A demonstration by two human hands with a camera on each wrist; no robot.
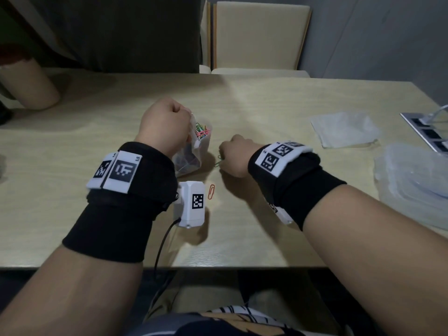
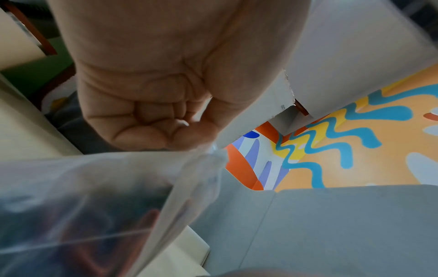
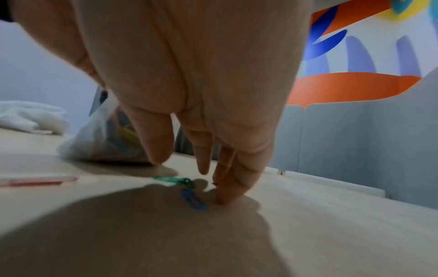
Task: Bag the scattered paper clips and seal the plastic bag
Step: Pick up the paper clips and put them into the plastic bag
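Observation:
My left hand (image 1: 164,124) is a fist that pinches the top edge of a clear plastic bag (image 1: 194,154), which stands on the table with several coloured paper clips inside. In the left wrist view the curled fingers (image 2: 151,121) hold the bag's gathered rim (image 2: 208,153). My right hand (image 1: 234,156) reaches down just right of the bag. Its straight fingertips (image 3: 222,198) touch the table beside a green clip (image 3: 173,180) and a blue clip (image 3: 193,201). Neither clip is held. An orange clip (image 1: 211,191) lies nearer me.
The wooden table (image 1: 266,105) carries a white tissue (image 1: 344,128), stacked clear plastic containers (image 1: 412,183) and a socket panel (image 1: 429,132) at the right. A cardboard tube (image 1: 29,86) lies at the far left. A chair (image 1: 259,37) stands behind the table.

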